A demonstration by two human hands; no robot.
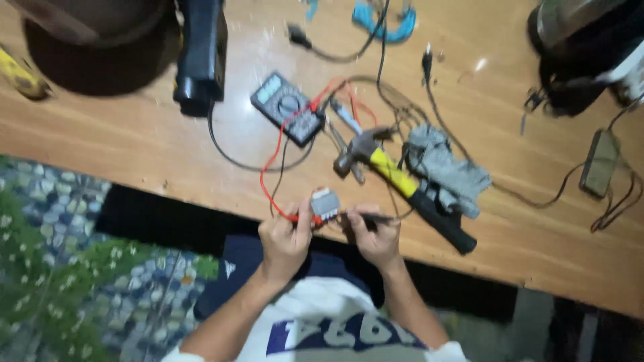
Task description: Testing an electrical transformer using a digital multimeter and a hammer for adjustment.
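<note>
Left hand (pixel 285 238) pinched the small grey component (pixel 325 204) by its edges with the red probe; right hand (pixel 376 236) gripped the black probe (pixel 379 217) beside it; part looked light, rigid, pins fragile

Workshop: multimeter (pixel 288 107), hammer (pixel 402 184), wooden bench (pixel 134 141)

A long wooden worktop (pixel 121 141) of warm orange-brown boards ran slantwise across the view, lit brightly from above with a pale glare near its middle. Below its front edge lay shadow, and a floor (pixel 60 268) of mottled blue, grey and green pebbled pattern.
</note>
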